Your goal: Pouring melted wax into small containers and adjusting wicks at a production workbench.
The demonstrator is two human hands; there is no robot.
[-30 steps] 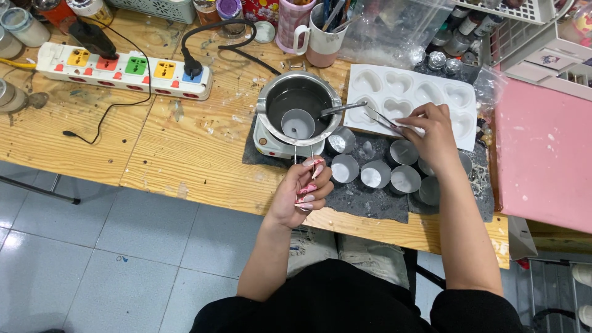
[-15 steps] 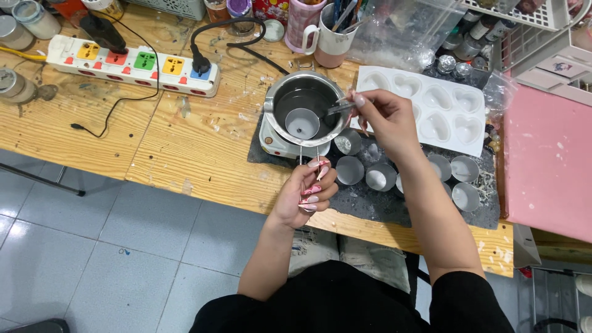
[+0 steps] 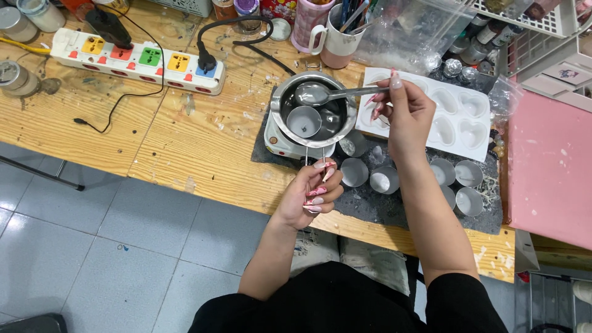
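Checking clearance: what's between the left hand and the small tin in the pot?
Head view: only the tweezers span from the left hand to the small tin, crossing the pot rim.

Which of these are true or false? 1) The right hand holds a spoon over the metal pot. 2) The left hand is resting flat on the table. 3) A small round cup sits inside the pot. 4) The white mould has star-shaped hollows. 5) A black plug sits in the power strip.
1) True: the right hand holds a spoon with its bowl over the metal pot.
2) False: the left hand is raised at the table edge, gripping thin metal tongs.
3) True: a small round cup sits in the pot.
4) False: the white mould has heart-shaped hollows.
5) True: a black plug sits in the power strip.
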